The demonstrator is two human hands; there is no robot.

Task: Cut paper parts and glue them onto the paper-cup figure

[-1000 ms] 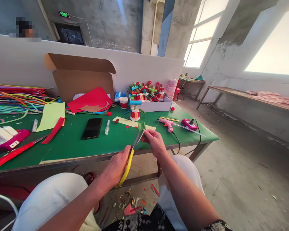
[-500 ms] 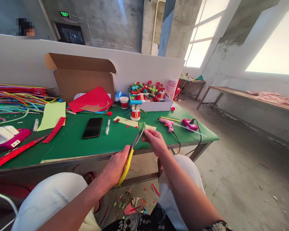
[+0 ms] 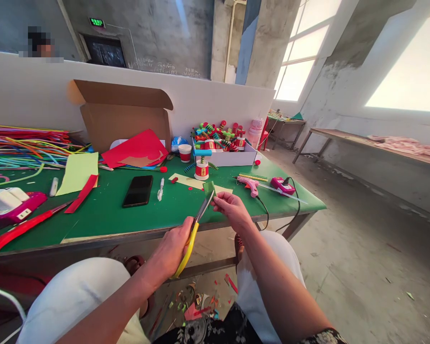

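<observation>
My left hand (image 3: 174, 246) is wrapped round the yellow handles of a pair of scissors (image 3: 189, 252), whose blades point up and away from me. A small piece of green paper (image 3: 208, 189) sits at the blade tips. My right hand (image 3: 232, 208) pinches that paper by its right edge, close beside the blades. Just beyond stands a paper-cup figure (image 3: 201, 169) with a red band, a blue piece on top and coiled arms. A cream paper strip (image 3: 186, 180) lies flat in front of it, with small red bits nearby.
On the green table (image 3: 103, 220) lie a black phone (image 3: 138, 191), a white pen (image 3: 160, 189), a pink glue gun (image 3: 249, 185) and a magenta power socket (image 3: 282, 185). Behind are a box of finished figures (image 3: 229, 155) and a cardboard box (image 3: 127, 124). Pipe cleaners (image 3: 28, 145) fill the left.
The green paper has tilted and turned a little to the left at the scissor tips. My right hand has shifted slightly; my left hand stays in place.
</observation>
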